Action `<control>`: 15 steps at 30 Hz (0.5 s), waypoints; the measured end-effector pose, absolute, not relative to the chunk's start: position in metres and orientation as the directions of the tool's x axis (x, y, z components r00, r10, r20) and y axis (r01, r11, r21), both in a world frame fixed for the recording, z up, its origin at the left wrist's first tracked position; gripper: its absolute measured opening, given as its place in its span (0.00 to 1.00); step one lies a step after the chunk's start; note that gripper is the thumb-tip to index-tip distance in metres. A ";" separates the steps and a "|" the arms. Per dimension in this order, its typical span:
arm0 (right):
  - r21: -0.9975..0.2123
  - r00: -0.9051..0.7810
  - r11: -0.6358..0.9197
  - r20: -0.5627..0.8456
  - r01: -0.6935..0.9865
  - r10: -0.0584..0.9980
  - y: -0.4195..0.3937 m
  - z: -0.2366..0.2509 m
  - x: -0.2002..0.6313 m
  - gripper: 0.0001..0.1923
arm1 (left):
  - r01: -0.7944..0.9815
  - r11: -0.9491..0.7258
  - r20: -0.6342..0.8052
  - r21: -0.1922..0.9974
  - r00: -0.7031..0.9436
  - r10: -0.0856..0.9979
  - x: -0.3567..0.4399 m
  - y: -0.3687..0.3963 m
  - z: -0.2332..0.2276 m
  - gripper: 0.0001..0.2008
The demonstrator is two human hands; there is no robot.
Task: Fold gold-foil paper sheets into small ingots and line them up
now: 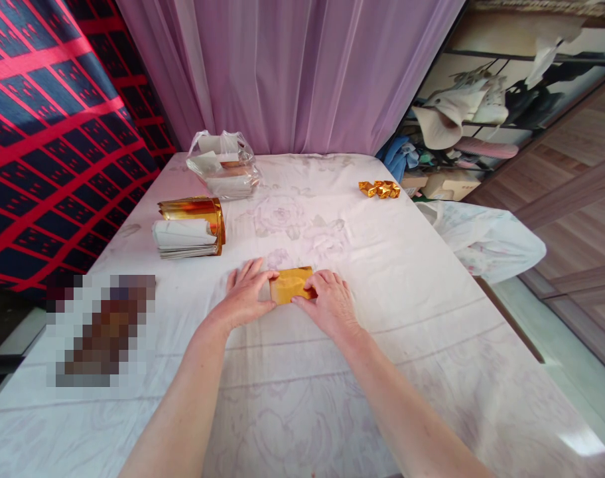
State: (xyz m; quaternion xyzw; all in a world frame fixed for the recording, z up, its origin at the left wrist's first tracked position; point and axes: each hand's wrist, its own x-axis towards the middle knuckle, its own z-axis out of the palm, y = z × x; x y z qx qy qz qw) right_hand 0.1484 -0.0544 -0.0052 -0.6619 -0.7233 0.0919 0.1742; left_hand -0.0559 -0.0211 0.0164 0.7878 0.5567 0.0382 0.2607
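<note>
Two bare forearms enter from the near edge and converge at the middle of the counter point(432, 318), which is covered by a pale floral cloth. Left hand point(245, 299) lies flat, fingers spread, its fingertips pressing the left edge of a gold foil sheet point(291, 284). Right hand point(330, 302) rests on the sheet's right edge, thumb and forefinger pinching its near right corner. Gold foil sheet lies flat on the cloth between both hands, at the centre of the counter.

Left of the hands and farther off: a stack of paper sheets point(183, 240) with a curled gold foil roll point(196, 209) against it. Farther still: a clear plastic bag point(223, 166) holding pale sheets. Far right: a small cluster of folded gold pieces point(381, 189), well apart from the hands. Behind the counter hangs a lilac curtain point(302, 73); a shelf point(481, 113) with hats stands at far right.
</note>
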 end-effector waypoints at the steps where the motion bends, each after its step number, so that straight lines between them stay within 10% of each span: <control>1: -0.375 -0.056 0.099 0.124 0.922 0.991 -0.054 -0.005 0.152 0.12 | 0.854 -0.250 -0.224 0.457 0.382 0.897 -0.056 -0.021 0.016 0.28; 15: -0.531 -0.087 0.121 0.090 0.839 0.992 -0.048 -0.011 0.190 0.04 | 0.860 -0.233 -0.246 0.454 0.373 0.895 -0.057 -0.021 0.015 0.29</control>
